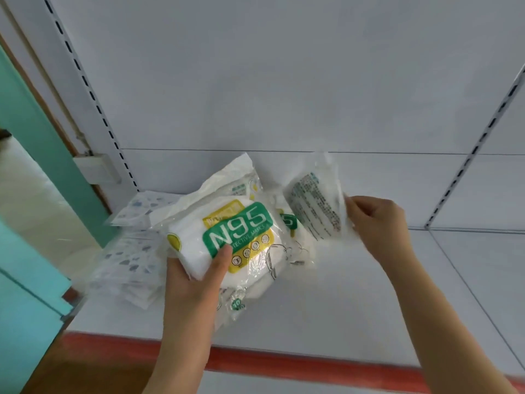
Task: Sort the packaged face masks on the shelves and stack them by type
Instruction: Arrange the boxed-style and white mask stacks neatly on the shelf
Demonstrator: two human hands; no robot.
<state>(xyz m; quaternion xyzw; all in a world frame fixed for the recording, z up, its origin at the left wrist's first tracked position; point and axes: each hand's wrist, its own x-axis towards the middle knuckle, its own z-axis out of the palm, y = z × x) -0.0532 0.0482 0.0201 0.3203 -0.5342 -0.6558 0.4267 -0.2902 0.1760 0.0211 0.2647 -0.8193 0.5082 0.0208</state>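
My left hand (196, 277) grips a white N95 mask pack (227, 223) with a green and yellow label, thumb on its front, holding it tilted above the shelf. My right hand (375, 223) pinches the edge of a second clear pack (315, 203), printed back side toward me, lifted off the shelf. Another N95 pack (295, 245) lies on the shelf between them, partly hidden. A pile of clear packs with a blue spotted pattern (133, 251) lies at the left end of the shelf, some behind the held pack.
The white shelf (355, 302) has a red front edge (298, 365). Slotted white uprights (93, 103) stand at the back left and right. A teal panel (25, 155) borders the left side. Bare shelf surface stretches to the right.
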